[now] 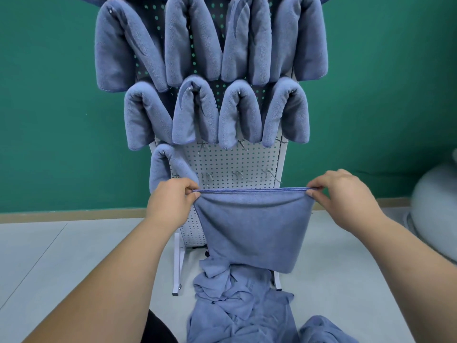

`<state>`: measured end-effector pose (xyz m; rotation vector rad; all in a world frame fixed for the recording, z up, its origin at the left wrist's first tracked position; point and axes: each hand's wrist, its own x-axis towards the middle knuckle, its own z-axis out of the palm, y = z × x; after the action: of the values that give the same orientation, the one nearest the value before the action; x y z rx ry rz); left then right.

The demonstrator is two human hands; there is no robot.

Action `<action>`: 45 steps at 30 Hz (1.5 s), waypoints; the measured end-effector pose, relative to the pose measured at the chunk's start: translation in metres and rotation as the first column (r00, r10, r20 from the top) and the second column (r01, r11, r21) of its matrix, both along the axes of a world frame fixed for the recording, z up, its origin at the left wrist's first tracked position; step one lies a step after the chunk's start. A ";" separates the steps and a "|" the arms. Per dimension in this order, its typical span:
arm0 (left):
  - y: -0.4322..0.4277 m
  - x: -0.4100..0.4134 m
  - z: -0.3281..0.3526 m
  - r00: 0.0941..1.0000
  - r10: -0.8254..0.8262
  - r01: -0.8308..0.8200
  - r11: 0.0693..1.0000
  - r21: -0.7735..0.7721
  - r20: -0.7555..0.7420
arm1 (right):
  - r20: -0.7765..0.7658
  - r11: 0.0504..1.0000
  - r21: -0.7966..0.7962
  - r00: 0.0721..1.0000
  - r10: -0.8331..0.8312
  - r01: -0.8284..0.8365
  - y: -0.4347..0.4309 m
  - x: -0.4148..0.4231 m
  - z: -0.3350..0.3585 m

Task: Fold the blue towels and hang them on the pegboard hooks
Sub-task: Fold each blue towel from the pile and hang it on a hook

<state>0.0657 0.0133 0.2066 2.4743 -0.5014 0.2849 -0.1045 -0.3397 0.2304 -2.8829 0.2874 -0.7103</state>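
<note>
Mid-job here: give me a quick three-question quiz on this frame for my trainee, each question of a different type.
1. True or false: the left hand and right hand each pinch a top corner of the held towel.
2. Where does the pile of unfolded towels lie? A: on the floor below the held towel. B: over a hook. C: in a basket.
3. Fill in: the lowest hung towel hangs at the pegboard's ____ side.

Key: 1 true; 2 A; 3 left.
</note>
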 end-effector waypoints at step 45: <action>-0.090 -0.092 0.006 0.841 -0.348 -0.064 0.696 -0.715 -0.415 | 0.179 0.418 0.897 0.983 -0.047 -0.143 0.114 0.017 -0.022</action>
<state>-0.0258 -0.0770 0.2131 1.6190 -0.2702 -0.2458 -0.0873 -0.2261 0.2087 -1.7284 0.4021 -0.5321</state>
